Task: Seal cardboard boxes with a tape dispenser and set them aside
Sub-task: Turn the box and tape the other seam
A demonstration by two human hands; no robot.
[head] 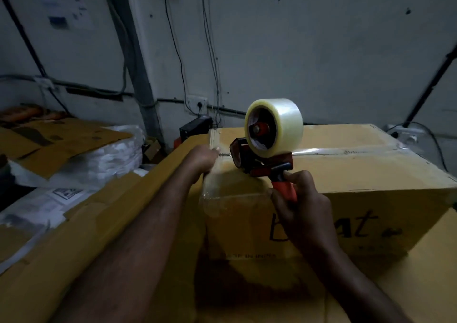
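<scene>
1. The right hand (304,199) has its fingers and thumb curled round the orange handle of the tape dispenser (254,160), holding it firmly.
2. The dispenser stands on top of the cardboard box (358,174), near the box's left end, with its front edge down on the centre seam. Its roll of clear tape (277,124) stands upright above the red frame.
3. The left hand (201,159) rests on the left edge of the box top, fingertips on the seam just beside the dispenser's front. I cannot tell whether its fingers lie straight or curled.
4. A strip of clear tape (346,151) runs along the seam to the right of the dispenser, and more glossy tape (222,199) lies over the box's near left corner and down its side.
5. The box sits on more cardboard (420,273), its near face printed in dark letters.
6. To the left lie flattened cartons (61,137) over a stack of white plastic (118,154); a wall socket (196,102) and hanging cables are behind.
</scene>
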